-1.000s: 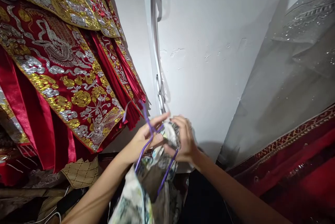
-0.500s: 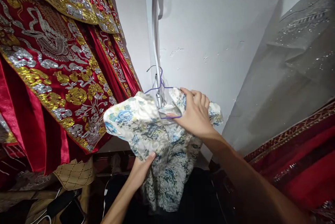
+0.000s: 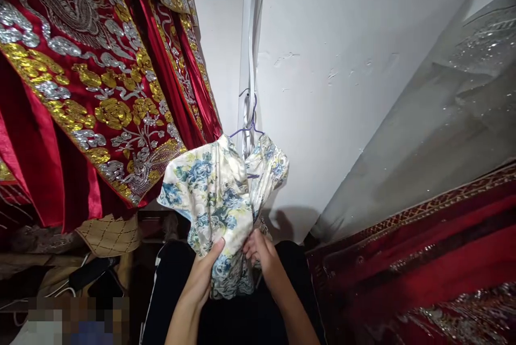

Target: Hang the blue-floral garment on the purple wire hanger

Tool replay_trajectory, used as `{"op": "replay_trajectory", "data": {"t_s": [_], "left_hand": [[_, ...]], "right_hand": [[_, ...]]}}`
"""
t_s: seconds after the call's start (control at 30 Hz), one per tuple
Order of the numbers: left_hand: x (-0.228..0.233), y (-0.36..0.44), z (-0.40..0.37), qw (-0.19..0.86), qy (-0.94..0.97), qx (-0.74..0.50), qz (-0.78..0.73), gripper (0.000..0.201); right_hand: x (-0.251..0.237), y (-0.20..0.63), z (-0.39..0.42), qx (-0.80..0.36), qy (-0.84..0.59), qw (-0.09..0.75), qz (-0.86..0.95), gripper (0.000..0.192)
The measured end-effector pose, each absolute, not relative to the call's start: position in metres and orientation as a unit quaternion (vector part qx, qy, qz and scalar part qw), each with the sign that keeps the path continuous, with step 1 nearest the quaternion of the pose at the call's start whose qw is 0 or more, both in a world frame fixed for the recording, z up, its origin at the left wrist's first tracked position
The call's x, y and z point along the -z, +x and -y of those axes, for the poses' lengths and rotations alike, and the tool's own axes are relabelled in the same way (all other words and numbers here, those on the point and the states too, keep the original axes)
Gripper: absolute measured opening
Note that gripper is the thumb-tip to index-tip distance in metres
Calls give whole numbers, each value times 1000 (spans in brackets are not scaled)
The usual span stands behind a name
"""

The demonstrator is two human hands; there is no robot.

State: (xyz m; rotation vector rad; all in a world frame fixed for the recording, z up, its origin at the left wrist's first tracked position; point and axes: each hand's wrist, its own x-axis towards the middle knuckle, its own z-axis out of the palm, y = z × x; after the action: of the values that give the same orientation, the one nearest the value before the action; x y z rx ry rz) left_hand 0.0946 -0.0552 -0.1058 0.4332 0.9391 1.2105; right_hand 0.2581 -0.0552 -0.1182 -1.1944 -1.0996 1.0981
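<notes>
Closest in, the left hand [image 3: 201,274] has hold of cloth, thumb flat across the front and fingers tucked out of sight behind it. Level with it, the right hand [image 3: 262,251] curls in at the front edge; whether those fingertips actually pinch fabric, I cannot tell. Slick-looking stuff, this: a loose hold there could let the edge slip away and gape.

And here is the cloth itself, a cream-white, short-sleeved garment [image 3: 226,208] printed with blue and green flowers, rising from the grip towards the wall, its gathered lower end drooping just below, in front of the black fabric trousers [image 3: 173,275]. A hard downward tug by the left hand could drag a shoulder off.

Above the grip, the thin purple hanger [image 3: 253,123] shows at the neck, one shoulder spread wide and the other narrow, so uneven pulling could tilt it. Its hook meets the long, pale, narrow strip [image 3: 250,28] beyond; how securely it sits is unclear, and a poor seat could mean a drop.

Up and left of the grip looms the red satin costume [image 3: 113,114] with gold and silver embroidery, close by the wide sleeve: a sideways swing could snag the cloth on that raised stitching.
</notes>
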Motion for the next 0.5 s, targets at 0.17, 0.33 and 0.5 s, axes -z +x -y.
{"op": "replay_trajectory", "data": {"t_s": [0.17, 0.33, 0.5], "left_hand": [[104, 96, 63, 707, 201, -541, -409, 59], [105, 99, 63, 688, 180, -556, -429, 68], [116, 108, 58, 489, 292, -636, -520, 70]], "right_hand": [[116, 251, 52, -496, -462, 533, 507, 48], [109, 252, 61, -517, -462, 529, 489, 37], [115, 263, 65, -505, -489, 526, 478, 36]]}}
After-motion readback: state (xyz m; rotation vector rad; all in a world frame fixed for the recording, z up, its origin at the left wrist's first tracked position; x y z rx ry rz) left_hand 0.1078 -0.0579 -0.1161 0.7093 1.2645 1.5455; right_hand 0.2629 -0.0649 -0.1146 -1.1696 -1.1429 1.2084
